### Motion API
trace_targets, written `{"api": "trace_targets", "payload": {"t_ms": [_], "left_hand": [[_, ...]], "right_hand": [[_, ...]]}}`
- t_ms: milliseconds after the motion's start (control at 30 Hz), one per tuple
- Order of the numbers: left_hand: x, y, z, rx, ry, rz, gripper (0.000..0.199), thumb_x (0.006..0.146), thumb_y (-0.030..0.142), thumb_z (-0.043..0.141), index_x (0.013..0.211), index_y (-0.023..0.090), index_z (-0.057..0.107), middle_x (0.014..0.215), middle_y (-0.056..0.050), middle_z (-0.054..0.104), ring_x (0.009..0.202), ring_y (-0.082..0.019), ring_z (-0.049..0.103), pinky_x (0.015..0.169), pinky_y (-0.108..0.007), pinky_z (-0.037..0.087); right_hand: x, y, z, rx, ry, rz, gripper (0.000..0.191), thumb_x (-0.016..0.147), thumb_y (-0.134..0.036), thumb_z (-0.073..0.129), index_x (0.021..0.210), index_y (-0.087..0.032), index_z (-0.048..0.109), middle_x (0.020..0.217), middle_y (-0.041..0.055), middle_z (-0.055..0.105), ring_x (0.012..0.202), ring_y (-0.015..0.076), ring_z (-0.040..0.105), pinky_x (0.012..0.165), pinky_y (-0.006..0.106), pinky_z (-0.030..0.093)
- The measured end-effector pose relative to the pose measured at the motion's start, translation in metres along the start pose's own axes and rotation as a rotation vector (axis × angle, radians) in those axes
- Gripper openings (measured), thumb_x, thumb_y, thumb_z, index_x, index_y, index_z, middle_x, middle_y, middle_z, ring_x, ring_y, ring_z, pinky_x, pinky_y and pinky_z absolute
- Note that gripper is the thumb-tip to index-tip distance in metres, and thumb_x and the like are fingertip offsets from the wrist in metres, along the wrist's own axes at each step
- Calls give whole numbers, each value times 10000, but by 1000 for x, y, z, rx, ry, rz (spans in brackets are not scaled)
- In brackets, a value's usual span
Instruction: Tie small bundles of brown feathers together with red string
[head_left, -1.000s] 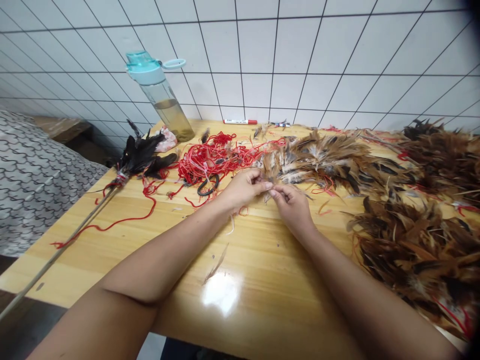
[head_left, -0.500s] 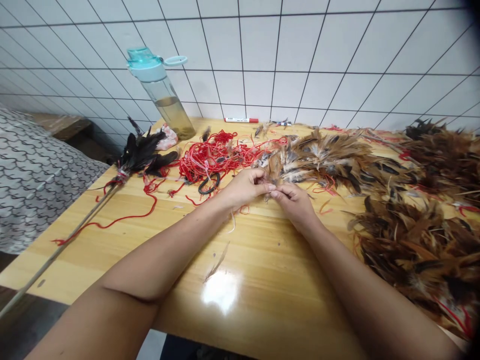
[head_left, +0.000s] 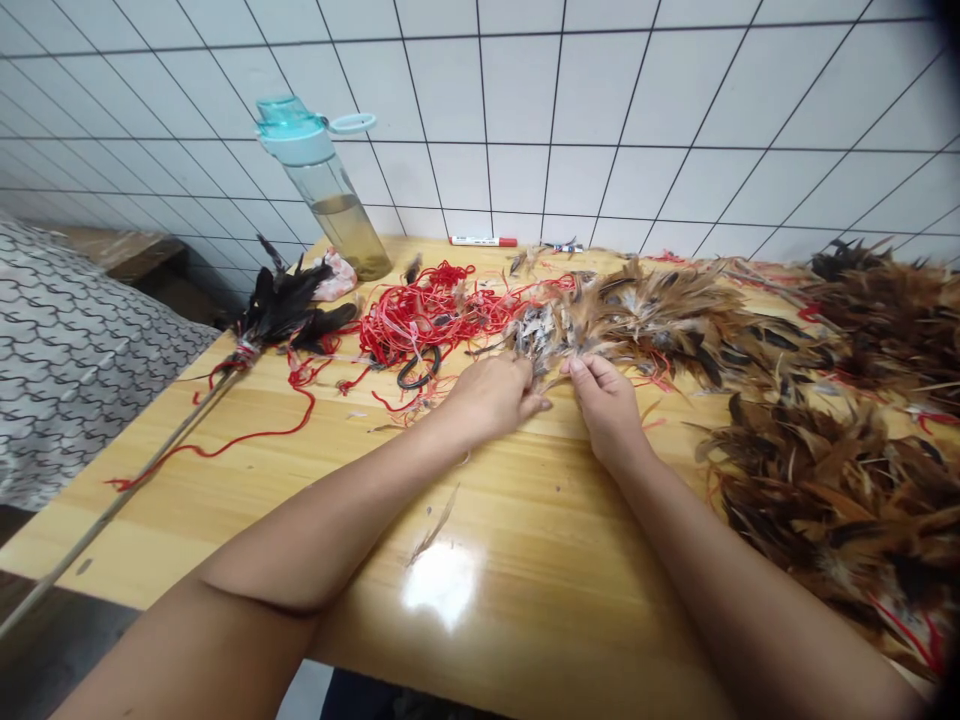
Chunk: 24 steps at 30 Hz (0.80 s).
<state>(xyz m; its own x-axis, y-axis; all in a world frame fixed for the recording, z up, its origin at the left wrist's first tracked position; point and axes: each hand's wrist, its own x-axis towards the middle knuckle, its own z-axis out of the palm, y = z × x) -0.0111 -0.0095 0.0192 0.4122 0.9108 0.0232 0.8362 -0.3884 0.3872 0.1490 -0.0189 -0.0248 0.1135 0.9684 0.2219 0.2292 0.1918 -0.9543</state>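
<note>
A head-worn camera looks forward and steeply down across the wooden counter [head_left: 517, 560] from its near side, close above the left forearm [head_left: 360, 510] and right forearm [head_left: 720, 560], facing the tiled wall [head_left: 517, 90] beyond.

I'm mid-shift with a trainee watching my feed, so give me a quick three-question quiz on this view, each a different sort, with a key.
1. Which lies closest to the right hand? A) the bottle; B) the light brown feathers; C) the patterned cloth.
2. True or false: the red and white marker lies on the table, near the tiled wall.
3. What colour is the feather tuft at the far end of the stick?

Key: 1. B; 2. true; 3. black.
</note>
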Motion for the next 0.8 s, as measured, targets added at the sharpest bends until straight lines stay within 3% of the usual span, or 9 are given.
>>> {"api": "trace_targets", "payload": {"t_ms": [100,233,367,567,800], "left_hand": [[0,4,5,81,-26,-42,284,793,443,620,874,170,614,906,-106,630,813,-229,589,719,-308,419],[3,3,6,134,-45,-43,206,876,274,460,873,156,628,872,-134,645,784,-238,604,715,-329,419],[5,-4,3,109,-53,-10,181,837,188,463,801,160,638,825,-120,653,748,-218,593,699,-310,409],[11,-19,-9,-324,20,-25,95,790,225,542,751,167,606,701,-15,623,639,-140,527,601,-243,371],[8,-6,-14,-1029,-85,-203,104,835,200,578,763,146,525,650,14,588,540,-60,493,553,-188,392]], "right_hand": [[-1,-1,2,65,22,45,240,827,-411,520,752,-195,596,729,0,605,737,152,546,753,288,438],[-3,-3,3,28,17,37,242,826,-412,518,740,-200,597,716,-1,601,733,159,533,747,294,426],[-4,-4,3,26,18,34,241,828,-410,515,736,-203,595,718,2,613,744,164,544,746,294,431],[-3,-2,2,16,69,37,248,828,-425,509,749,-205,589,741,12,619,764,169,554,754,293,434],[-2,-1,2,16,89,28,234,823,-403,505,734,-206,594,705,7,605,724,163,537,715,286,430]]}}
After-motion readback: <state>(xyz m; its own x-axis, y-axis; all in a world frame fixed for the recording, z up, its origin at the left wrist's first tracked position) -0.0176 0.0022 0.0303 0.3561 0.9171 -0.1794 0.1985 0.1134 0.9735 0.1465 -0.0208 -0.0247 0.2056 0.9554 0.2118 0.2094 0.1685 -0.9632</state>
